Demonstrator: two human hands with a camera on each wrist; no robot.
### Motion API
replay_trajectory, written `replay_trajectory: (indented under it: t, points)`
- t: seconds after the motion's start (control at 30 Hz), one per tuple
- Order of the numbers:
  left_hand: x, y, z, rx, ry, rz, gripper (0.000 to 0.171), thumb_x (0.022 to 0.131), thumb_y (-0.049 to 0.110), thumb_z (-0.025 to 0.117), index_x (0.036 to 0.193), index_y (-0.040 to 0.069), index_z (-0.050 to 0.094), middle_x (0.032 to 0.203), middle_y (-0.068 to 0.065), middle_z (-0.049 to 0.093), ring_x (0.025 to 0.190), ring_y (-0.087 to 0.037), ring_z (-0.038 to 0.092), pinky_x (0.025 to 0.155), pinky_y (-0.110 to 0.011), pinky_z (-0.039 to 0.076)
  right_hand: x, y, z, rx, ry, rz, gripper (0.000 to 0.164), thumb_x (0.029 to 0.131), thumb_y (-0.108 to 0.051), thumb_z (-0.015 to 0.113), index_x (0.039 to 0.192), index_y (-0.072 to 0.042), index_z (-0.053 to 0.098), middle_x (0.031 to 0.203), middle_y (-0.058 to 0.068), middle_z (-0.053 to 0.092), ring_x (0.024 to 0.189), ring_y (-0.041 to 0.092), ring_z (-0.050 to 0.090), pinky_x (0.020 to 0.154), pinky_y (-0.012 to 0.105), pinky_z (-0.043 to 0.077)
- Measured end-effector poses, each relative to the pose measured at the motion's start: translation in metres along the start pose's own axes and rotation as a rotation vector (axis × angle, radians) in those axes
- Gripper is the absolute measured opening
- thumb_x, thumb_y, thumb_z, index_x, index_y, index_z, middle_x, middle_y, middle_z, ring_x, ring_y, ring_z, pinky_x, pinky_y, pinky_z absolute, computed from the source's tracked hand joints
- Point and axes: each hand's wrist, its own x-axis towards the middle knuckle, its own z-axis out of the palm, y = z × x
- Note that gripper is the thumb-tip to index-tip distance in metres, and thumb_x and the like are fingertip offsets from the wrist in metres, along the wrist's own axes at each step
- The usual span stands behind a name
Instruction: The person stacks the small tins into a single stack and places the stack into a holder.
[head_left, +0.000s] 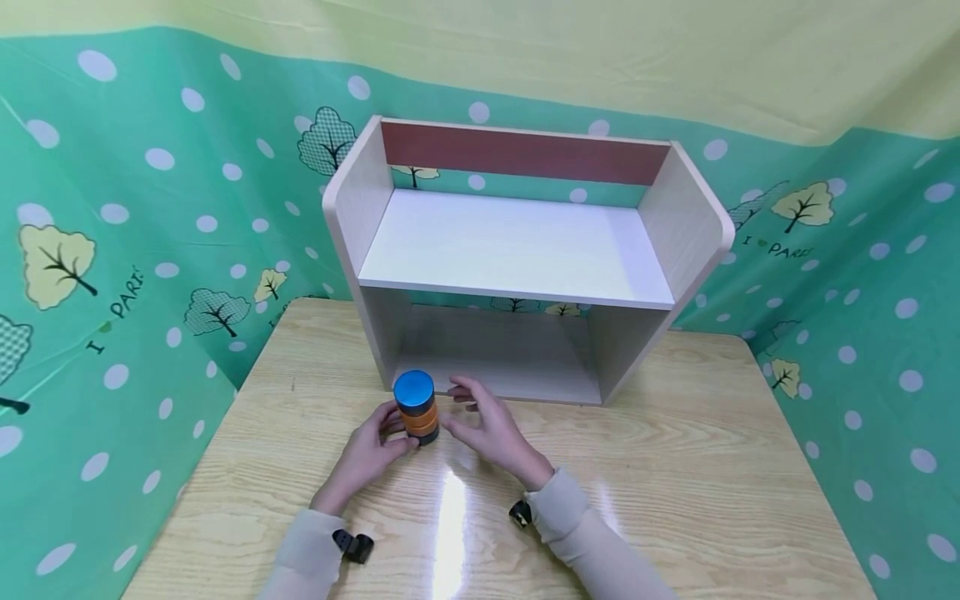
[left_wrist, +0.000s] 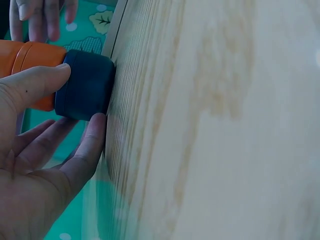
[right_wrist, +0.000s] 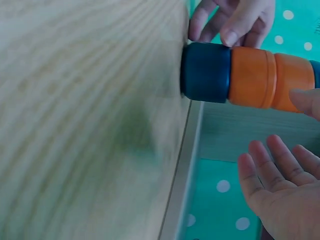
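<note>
A: Which way does the stacked cylinder (head_left: 417, 417) point?

B: Straight up, long axis vertical: blue cap (head_left: 414, 388) on top, orange bands (right_wrist: 272, 80) in the middle, dark base (left_wrist: 86, 84) on the wooden table (head_left: 675, 500)

A: Where on the table?

B: By the near corner of the shelf unit (head_left: 517, 250), at the unit's seven o'clock. The lower compartment (head_left: 495, 346) opens toward six o'clock, green curtain (head_left: 187, 167) showing through behind; the cylinder stands outside it

A: And the hands?

B: The left hand (head_left: 371, 450), at eight o'clock from the cylinder, pinches the dark base between thumb and fingers. The right hand (head_left: 491, 427), at three o'clock, has its fingers loosely spread

A: Anything hard to make out?

B: Some left fingers are partly hidden behind the cylinder from the head camera, and the left wrist view cuts off the cap. The right thumb seems just beside the orange, but I cannot tell whether it touches
</note>
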Motion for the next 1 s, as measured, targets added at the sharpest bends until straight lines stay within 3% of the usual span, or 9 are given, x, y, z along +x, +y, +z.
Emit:
replay_trajectory:
  t: [0.13, 0.4, 0.73, 1.0]
  points:
    - [0.000, 0.000, 0.000, -0.004, 0.005, -0.005, 0.071, 0.087, 0.013, 0.080, 0.147, 0.006, 0.043, 0.138, -0.019, 0.056, 0.121, -0.035, 0.058, 0.100, -0.047, 0.051, 0.000, 0.006, 0.005, 0.003, -0.016, 0.011, 0.064, 0.093, -0.013, 0.073, 0.148, -0.010, 0.040, 0.135, 0.010, 0.058, 0.123, 0.025, 0.056, 0.100, 0.047, 0.051]
    - [0.000, 0.001, 0.000, 0.001, 0.018, -0.003, 0.071, 0.086, 0.012, 0.080, 0.147, 0.007, 0.044, 0.138, -0.019, 0.056, 0.120, -0.035, 0.059, 0.100, -0.048, 0.051, 0.000, 0.015, 0.012, 0.031, -0.059, 0.021, 0.066, 0.093, -0.009, 0.072, 0.149, -0.003, 0.037, 0.139, 0.017, 0.055, 0.126, 0.030, 0.054, 0.101, 0.049, 0.049]
    - [-0.001, 0.002, 0.001, -0.003, 0.028, 0.002, 0.070, 0.086, 0.011, 0.079, 0.146, 0.006, 0.044, 0.138, -0.019, 0.055, 0.120, -0.034, 0.059, 0.097, -0.045, 0.053, 0.004, 0.017, 0.025, 0.041, -0.109, 0.103, 0.068, 0.092, -0.007, 0.073, 0.150, -0.014, 0.038, 0.137, 0.007, 0.056, 0.124, 0.026, 0.056, 0.101, 0.040, 0.051]
    - [-0.001, 0.000, 0.000, 0.000, 0.030, -0.008, 0.069, 0.087, 0.014, 0.079, 0.147, 0.008, 0.045, 0.141, -0.018, 0.053, 0.121, -0.035, 0.058, 0.098, -0.048, 0.052, 0.007, 0.015, 0.029, 0.048, -0.117, 0.119, 0.069, 0.091, -0.006, 0.074, 0.150, -0.014, 0.038, 0.135, 0.007, 0.057, 0.121, 0.019, 0.057, 0.099, 0.038, 0.052]
